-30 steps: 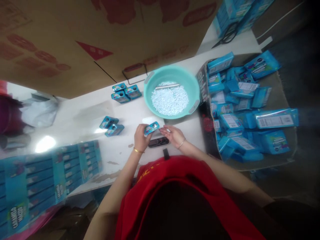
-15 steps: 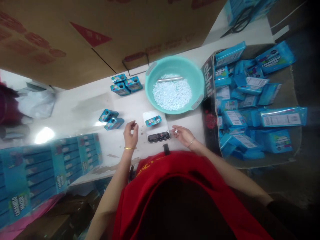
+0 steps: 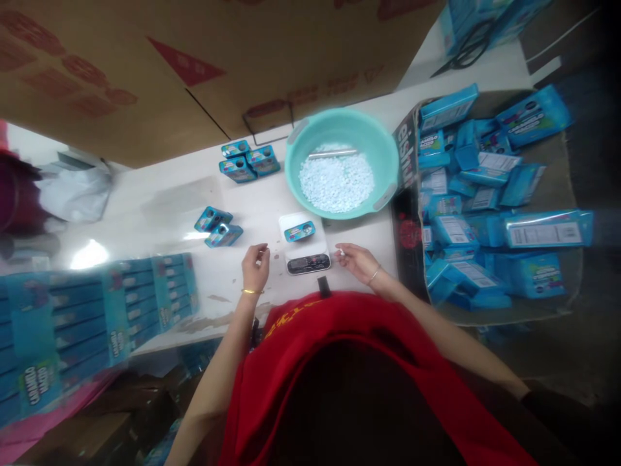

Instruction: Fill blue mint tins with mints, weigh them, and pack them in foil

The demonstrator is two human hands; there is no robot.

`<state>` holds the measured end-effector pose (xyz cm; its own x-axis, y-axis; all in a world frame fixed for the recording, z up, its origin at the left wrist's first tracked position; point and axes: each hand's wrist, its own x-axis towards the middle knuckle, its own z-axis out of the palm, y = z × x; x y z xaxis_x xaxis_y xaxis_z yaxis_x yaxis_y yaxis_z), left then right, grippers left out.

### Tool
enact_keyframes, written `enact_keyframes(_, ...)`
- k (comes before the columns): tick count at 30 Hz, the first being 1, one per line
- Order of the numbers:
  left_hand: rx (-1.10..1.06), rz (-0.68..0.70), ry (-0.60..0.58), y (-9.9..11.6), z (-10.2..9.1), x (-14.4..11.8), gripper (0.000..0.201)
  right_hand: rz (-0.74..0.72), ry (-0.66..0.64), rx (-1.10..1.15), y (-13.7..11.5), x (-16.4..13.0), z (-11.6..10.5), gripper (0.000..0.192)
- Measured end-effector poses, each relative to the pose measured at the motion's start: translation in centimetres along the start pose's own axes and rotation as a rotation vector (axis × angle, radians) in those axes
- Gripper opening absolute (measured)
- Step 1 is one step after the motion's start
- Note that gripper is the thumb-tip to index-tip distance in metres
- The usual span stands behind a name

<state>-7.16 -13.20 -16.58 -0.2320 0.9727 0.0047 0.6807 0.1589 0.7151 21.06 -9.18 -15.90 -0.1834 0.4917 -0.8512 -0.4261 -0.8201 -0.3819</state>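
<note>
A small digital scale (image 3: 315, 248) with a dark display lies on the white table before me. One blue candy box (image 3: 299, 231), with a round opening in its face, rests on its platform. My left hand (image 3: 255, 265) is just left of the scale, fingers loosely curled and thumb slightly apart; I see nothing in it. On the other side, my right hand (image 3: 358, 262) pinches small white candies between thumb and fingers, close to the scale's edge. Behind the scale stands a turquoise basin (image 3: 391, 152) with many white candies (image 3: 334, 181) and a metal rod (image 3: 332, 154) inside.
Several blue boxes stand in two groups, near the back (image 3: 237, 169) and left of the scale (image 3: 223, 235). A carton (image 3: 407, 213) full of blue packs is at right. Blue display trays (image 3: 116, 317) line the left. A large cardboard box (image 3: 272, 58) closes off the back; scissors (image 3: 473, 48) lie beyond.
The camera view has shifted slightly. My left hand's fingers have curled a little, while my right hand stays by the scale with the candies. The box on the scale has not moved.
</note>
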Motion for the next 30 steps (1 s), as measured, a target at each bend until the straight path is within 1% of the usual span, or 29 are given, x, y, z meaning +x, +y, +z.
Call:
enact_keyframes(3,-0.013,0.036,-0.009,0.4,0.3,0.5,0.018,-0.004,0.004,-0.015,0.1,0.0,-0.1,0.010)
enact_keyframes(6,-0.040,0.055,-0.031,1.1,0.5,1.1,0.018,-0.008,-0.024,-0.021,0.2,-0.1,-0.2,0.007)
enact_keyframes(9,-0.078,0.090,-0.079,2.0,0.6,1.5,0.022,-0.017,-0.047,-0.052,0.2,-0.2,0.0,0.008)
enact_keyframes(12,-0.071,0.149,-0.140,2.8,1.1,2.0,0.038,-0.026,-0.070,-0.069,0.2,0.0,0.1,0.014)
enact_keyframes(14,0.013,0.234,-0.158,3.4,1.8,2.5,0.057,-0.031,-0.083,-0.072,0.4,0.2,0.3,0.017)
enact_keyframes(16,0.153,0.342,-0.190,4.0,2.8,3.1,0.073,-0.034,-0.083,-0.083,0.5,0.4,0.6,0.021)
enact_keyframes(17,0.228,0.386,-0.225,4.3,3.3,3.5,0.073,-0.033,-0.080,-0.091,0.6,0.5,0.8,0.024)
enact_keyframes(18,0.294,0.412,-0.266,4.6,3.7,3.8,0.067,-0.031,-0.080,-0.097,0.7,0.5,1.1,0.027)
enact_keyframes(20,0.385,0.408,-0.315,4.7,4.0,4.3,0.050,-0.024,-0.106,-0.101,0.8,0.5,1.5,0.033)
enact_keyframes(21,0.406,0.386,-0.303,4.4,3.7,4.4,0.043,-0.019,-0.130,-0.098,0.9,0.4,1.7,0.036)
enact_keyframes(23,0.408,0.322,-0.206,3.1,2.4,4.4,0.039,-0.006,-0.175,-0.093,0.9,0.4,1.9,0.038)
enact_keyframes(25,0.406,0.255,-0.083,0.8,0.1,4.0,0.039,0.001,-0.195,-0.092,1.1,0.4,1.9,0.038)
enact_keyframes(27,0.462,0.202,0.008,-2.1,-2.5,3.5,0.038,0.006,-0.187,-0.099,1.3,0.6,1.9,0.036)
enact_keyframes(29,0.556,0.145,0.024,-4.7,-4.6,3.1,0.037,0.014,-0.185,-0.111,1.6,0.8,2.0,0.035)
enact_keyframes(30,0.605,0.122,0.032,-5.6,-5.3,3.0,0.035,0.019,-0.192,-0.117,1.7,0.9,2.1,0.034)
